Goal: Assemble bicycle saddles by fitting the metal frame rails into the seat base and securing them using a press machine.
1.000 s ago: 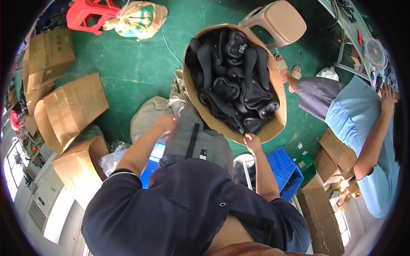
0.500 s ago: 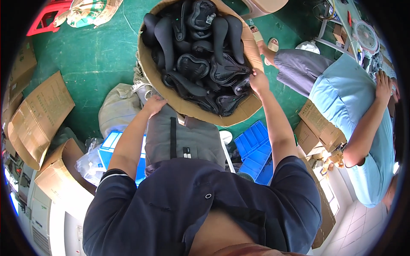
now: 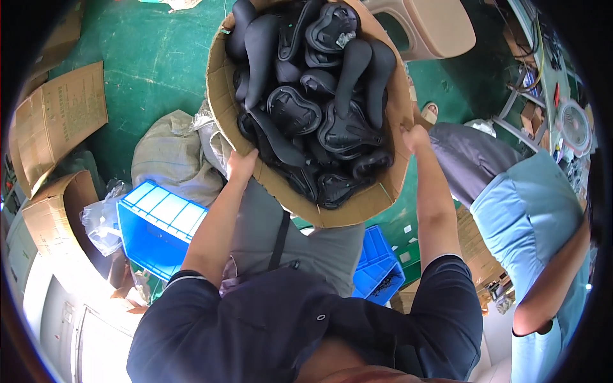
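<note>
A large cardboard box point(image 3: 338, 217) stands in front of me, its open top rounded out of shape. Black bicycle saddles point(image 3: 294, 110) are heaped inside it, lying at all angles. My left hand point(image 3: 242, 164) is closed on the near left rim, fingers partly hidden by the cardboard. On the right side my right hand point(image 3: 416, 138) grips the rim with its fingers bent round the edge. Both arms reach forward. The bottom of the box cannot be seen.
Blue plastic bins point(image 3: 163, 220) lie near my legs on both sides. A grey sack point(image 3: 169, 150) sits left of the box, and opened cartons point(image 3: 64, 124) stand farther left. Beyond the box is a beige stool point(image 3: 440, 29). A person in light blue point(image 3: 527, 207) is close on my right.
The box appears lower and slightly to the right in view, with both hands staying on its rim. My body has shifted; more of the beige stool shows.
</note>
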`<state>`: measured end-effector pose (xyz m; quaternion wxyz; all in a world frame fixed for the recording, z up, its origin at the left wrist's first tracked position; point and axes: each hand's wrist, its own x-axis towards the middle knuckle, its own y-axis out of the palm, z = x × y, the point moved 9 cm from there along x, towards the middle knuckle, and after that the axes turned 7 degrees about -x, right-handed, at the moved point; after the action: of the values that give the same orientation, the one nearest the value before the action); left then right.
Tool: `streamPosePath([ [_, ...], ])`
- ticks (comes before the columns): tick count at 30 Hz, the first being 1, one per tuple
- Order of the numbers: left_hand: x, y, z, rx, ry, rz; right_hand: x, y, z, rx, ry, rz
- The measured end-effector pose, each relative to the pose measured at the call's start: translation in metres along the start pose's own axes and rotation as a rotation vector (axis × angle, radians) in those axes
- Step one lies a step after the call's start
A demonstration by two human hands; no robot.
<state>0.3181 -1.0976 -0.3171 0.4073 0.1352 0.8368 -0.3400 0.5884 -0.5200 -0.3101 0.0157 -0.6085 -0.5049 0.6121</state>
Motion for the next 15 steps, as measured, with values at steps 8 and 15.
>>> streamPosePath([
  [8, -0.030, -0.007, 0.048, 0.097, -0.091, -0.184, 0.010, 0.002, 0.004, 0.089, -0.109, 0.141],
  [15, -0.015, -0.021, 0.048, 0.419, -0.029, -0.169, 0.016, 0.002, -0.008, 0.042, -0.176, -0.036],
])
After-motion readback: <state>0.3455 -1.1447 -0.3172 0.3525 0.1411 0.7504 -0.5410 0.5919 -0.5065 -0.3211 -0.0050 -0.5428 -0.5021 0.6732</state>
